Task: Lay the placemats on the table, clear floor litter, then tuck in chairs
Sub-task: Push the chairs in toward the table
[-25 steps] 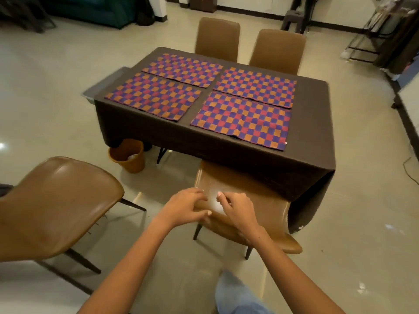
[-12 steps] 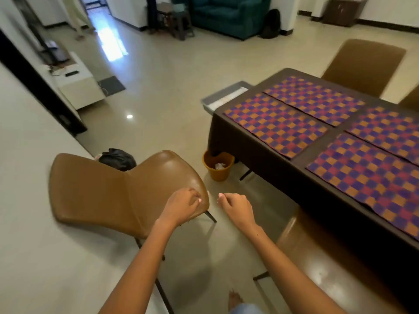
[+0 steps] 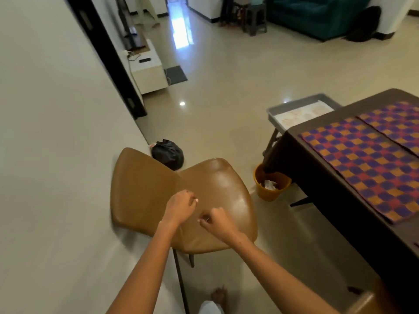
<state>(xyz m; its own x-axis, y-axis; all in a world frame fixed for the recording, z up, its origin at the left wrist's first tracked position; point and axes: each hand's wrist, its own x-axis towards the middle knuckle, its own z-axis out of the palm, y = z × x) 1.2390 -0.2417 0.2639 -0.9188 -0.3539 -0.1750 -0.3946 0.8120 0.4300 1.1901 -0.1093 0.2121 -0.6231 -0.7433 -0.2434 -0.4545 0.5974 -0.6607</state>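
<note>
A brown leather chair (image 3: 213, 177) stands by the left wall, apart from the table, its back (image 3: 140, 191) toward the wall. My left hand (image 3: 181, 207) and my right hand (image 3: 217, 223) hover just over the seat, fingers loosely curled, with nothing in them. Whether they touch the seat I cannot tell. The dark-clothed table (image 3: 335, 191) fills the right side. On it lie two checkered purple-and-orange placemats: one near (image 3: 362, 164) and one farther back (image 3: 399, 118). Part of another brown chair (image 3: 371, 300) shows under the table's near edge.
An orange bin (image 3: 269, 191) holding crumpled paper sits on the floor at the table's corner. A black bag (image 3: 167, 152) lies by the wall behind the chair. A grey tray (image 3: 294, 105) stands at the table's far end. My bare foot (image 3: 218, 294) is below.
My view has swung left from the tucked chair to the chair by the wall. Both hands left the first chair's seat and now hang over the second chair's seat.
</note>
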